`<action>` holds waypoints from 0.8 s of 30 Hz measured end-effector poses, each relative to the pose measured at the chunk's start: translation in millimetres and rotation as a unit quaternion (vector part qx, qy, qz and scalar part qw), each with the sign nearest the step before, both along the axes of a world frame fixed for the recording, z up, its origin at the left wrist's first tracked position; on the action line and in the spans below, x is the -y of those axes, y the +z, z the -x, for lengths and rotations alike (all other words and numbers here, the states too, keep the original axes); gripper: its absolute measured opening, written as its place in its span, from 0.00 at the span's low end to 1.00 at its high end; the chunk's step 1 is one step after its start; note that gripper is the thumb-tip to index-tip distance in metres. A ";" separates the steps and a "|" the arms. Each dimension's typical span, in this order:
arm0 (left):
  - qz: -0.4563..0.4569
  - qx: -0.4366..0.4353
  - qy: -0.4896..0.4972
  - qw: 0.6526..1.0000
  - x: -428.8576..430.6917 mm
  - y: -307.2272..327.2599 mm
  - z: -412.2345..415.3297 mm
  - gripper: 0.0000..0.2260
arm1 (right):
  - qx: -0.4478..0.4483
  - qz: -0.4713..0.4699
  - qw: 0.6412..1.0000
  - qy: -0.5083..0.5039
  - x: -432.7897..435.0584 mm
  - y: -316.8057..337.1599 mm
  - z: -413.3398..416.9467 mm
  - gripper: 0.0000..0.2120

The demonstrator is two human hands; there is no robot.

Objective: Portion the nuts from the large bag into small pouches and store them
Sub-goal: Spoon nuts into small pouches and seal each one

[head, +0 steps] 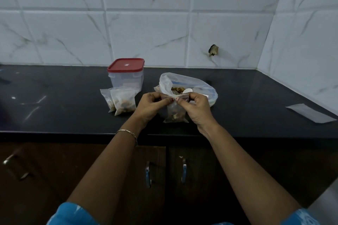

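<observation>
Large bag lies open on the counter, just behind my hands. The lidded container stands to the left, with two filled pouches just in front of it. The small pouch hangs between my left hand and right hand. Both pinch its zip strip, which runs left to right. I judge sealing is the step in hand, and the container is nearer my left.
</observation>
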State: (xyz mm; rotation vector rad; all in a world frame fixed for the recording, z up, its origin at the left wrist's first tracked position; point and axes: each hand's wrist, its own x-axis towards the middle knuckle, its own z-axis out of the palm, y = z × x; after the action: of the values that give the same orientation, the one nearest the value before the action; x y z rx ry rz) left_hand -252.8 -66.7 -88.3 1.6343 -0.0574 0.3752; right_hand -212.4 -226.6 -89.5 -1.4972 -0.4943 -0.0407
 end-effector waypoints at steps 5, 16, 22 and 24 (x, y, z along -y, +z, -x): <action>-0.013 0.002 -0.004 1.000 -2.0 -0.7 0.9 0.02 | -0.012 0.004 1.000 0.006 -0.6 -0.1 -1.2 0.05; -0.017 0.012 0.004 1.000 -2.9 -3.4 -2.9 0.01 | 0.008 0.004 0.999 -0.047 -4.4 -6.6 -7.9 0.08; -0.002 0.031 0.042 0.999 -1.2 -3.1 -1.5 0.01 | 0.015 -0.025 0.996 -0.087 -2.1 -7.3 -8.8 0.10; 0.000 0.037 0.052 0.998 -1.2 -2.9 -1.7 0.01 | 0.011 -0.029 0.996 -0.081 -1.6 -6.7 -9.2 0.09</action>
State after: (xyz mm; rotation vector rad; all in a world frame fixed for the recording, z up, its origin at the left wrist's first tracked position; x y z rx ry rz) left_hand -251.1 -65.5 -91.2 1.6281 -0.0279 0.5152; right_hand -203.2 -225.0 -96.2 -1.4781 -0.3840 -0.1971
